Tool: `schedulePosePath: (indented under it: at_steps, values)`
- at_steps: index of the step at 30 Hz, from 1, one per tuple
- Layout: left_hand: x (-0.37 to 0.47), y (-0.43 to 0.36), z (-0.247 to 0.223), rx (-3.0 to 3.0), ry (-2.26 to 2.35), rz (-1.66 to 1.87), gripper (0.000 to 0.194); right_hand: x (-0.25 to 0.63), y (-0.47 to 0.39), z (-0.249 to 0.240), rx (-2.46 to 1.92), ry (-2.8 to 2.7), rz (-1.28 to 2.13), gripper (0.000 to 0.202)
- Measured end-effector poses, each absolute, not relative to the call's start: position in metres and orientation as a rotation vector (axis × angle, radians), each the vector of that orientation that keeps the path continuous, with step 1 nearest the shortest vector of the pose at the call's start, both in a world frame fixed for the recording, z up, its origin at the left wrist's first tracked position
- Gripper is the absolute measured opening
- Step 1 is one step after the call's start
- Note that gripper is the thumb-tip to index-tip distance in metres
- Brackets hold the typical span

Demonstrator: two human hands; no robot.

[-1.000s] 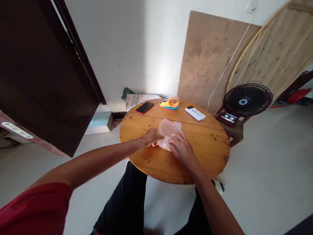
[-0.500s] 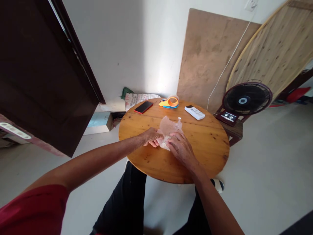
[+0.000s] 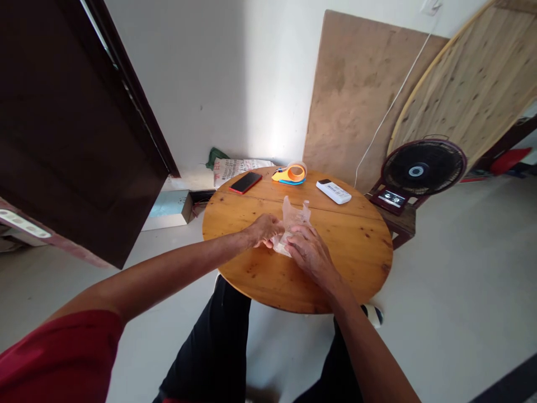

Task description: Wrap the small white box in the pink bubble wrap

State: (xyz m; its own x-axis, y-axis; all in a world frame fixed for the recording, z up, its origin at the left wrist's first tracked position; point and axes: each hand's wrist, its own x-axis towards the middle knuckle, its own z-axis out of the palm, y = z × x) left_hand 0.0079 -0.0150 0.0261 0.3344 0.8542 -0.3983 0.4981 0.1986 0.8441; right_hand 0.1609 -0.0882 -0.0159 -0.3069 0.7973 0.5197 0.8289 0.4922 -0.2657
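A crumpled, translucent plastic bag [image 3: 295, 214] lies near the middle of the round wooden table [image 3: 239, 268], its loose top pointing away from me. Something pale is in its near part, too hidden to name. My left hand [image 3: 265, 229] has its fingers closed on the bag's left side. From the right, my right hand [image 3: 308, 249] rests over the bag's near part, fingers curled and pressed on the plastic.
Along the table's far side are a black phone with a red edge [image 3: 245, 182], an orange tape dispenser [image 3: 290, 174] and a white device [image 3: 333, 191]. A fan [image 3: 416, 170] stands on a stool at the right.
My left hand has moved slightly right and up, over the bag. The bag's left part has been drawn inward, so its loose top looks narrower.
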Motion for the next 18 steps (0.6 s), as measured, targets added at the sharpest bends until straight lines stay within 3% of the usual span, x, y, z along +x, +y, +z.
schedulePosePath:
  at_steps: [7,11,18]
  values:
    - [0.007,-0.022,0.038,1.490,1.226,0.389,0.004,0.161,-0.087,-0.016,-1.343,-2.141,-0.077,0.015]
    - [0.000,-0.024,0.036,1.572,1.080,0.360,0.014,0.163,-0.089,-0.015,-1.352,-2.119,-0.037,0.016]
    - [-0.002,-0.025,0.008,2.202,0.960,0.453,0.014,0.179,-0.103,-0.021,-1.388,-2.022,0.128,0.023]
